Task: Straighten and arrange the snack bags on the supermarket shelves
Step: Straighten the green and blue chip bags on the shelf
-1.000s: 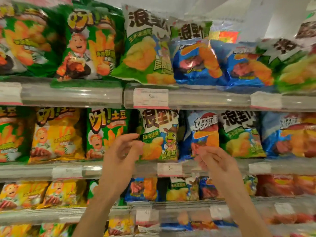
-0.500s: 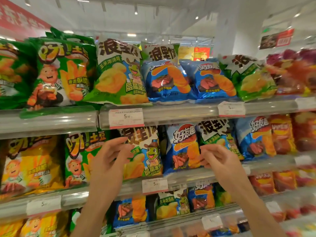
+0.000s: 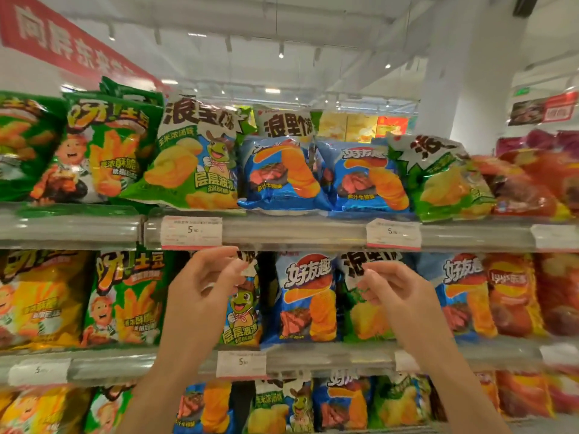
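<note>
Snack bags fill three shelf rows. On the top shelf a green corn-chip bag (image 3: 191,161) leans left, two blue chip bags (image 3: 279,173) slump forward, and another green bag (image 3: 445,180) lies tilted to the right. My left hand (image 3: 203,292) is raised in front of a green turtle bag (image 3: 244,314) on the middle shelf, fingers loosely curled near its top corner. In front of the neighbouring green bag (image 3: 366,321) is my right hand (image 3: 398,292), fingers relaxed. An upright blue bag (image 3: 308,296) stands between the hands. Neither hand plainly holds anything.
Clear shelf rails (image 3: 297,233) with price tags (image 3: 191,231) run along each shelf front. Green fries bags (image 3: 103,151) stand at the left, red and orange bags (image 3: 532,183) at the right. A white pillar (image 3: 470,89) rises behind.
The view has tilted up, showing the top shelf and the ceiling. Both hands have risen from the lower part of the middle-shelf bags to their tops.
</note>
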`<state>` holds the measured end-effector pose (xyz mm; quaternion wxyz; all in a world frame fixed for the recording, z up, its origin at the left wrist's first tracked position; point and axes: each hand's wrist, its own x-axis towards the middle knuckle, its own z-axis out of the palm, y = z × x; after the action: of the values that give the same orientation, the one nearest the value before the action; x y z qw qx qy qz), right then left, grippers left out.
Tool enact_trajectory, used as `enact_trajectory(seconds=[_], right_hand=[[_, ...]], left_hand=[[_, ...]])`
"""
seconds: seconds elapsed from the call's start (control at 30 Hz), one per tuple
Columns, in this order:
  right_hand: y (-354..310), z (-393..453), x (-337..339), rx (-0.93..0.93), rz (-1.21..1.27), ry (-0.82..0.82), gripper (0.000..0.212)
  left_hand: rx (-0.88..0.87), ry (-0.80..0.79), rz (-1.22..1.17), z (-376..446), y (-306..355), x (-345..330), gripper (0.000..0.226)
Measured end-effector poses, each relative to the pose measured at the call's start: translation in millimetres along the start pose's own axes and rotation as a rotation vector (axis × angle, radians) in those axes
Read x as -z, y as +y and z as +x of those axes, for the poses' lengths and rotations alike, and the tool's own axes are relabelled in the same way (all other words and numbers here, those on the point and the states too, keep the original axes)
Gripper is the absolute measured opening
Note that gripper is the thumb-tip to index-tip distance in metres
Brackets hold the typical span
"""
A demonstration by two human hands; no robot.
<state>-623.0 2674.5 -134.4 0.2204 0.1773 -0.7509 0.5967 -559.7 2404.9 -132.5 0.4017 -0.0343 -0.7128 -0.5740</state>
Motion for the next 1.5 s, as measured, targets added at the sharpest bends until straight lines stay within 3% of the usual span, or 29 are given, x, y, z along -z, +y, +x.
enact_trajectory(seconds=[0.33,0.5,0.7,0.83,0.97,1.03,1.13,1.23,1.33,1.5], right_hand=[[-12,48,50,0.129,-0.098,-0.044,0.008],[-28,82,56,0.227,-0.228,-0.002,0.006],[-40,134,45,0.357,-0.585,0.128,0.013],[-36,158,36,0.286,-0.771,0.030,0.042],[-33,169,46,0.308,-0.791,-0.071,0.039],[-34,174,56,0.375,-0.800,-0.016,0.035],[-35,182,73,0.450,-0.953,0.205,0.040],[-30,192,94,0.294,-1.060,0.321,0.068],[-19,197,106,0.066,-0.991,0.230,0.091],[-16,197,106,0.040,-0.819,0.224,0.082]], left_hand=[[-0.121,0.015,0.091,28,32,-50,0.013],[-0.288,-0.002,0.326,65,45,-62,0.012],[-0.524,-0.016,0.739,111,51,-76,0.032],[-0.467,-0.092,0.829,131,51,-79,0.046],[-0.448,-0.127,0.847,139,45,-79,0.047],[-0.452,-0.119,0.852,141,44,-80,0.045],[-0.428,-0.096,0.846,143,46,-85,0.044],[-0.415,-0.087,0.839,142,46,-89,0.045],[-0.415,-0.090,0.812,142,46,-87,0.045],[-0.407,-0.104,0.799,140,49,-86,0.044]])
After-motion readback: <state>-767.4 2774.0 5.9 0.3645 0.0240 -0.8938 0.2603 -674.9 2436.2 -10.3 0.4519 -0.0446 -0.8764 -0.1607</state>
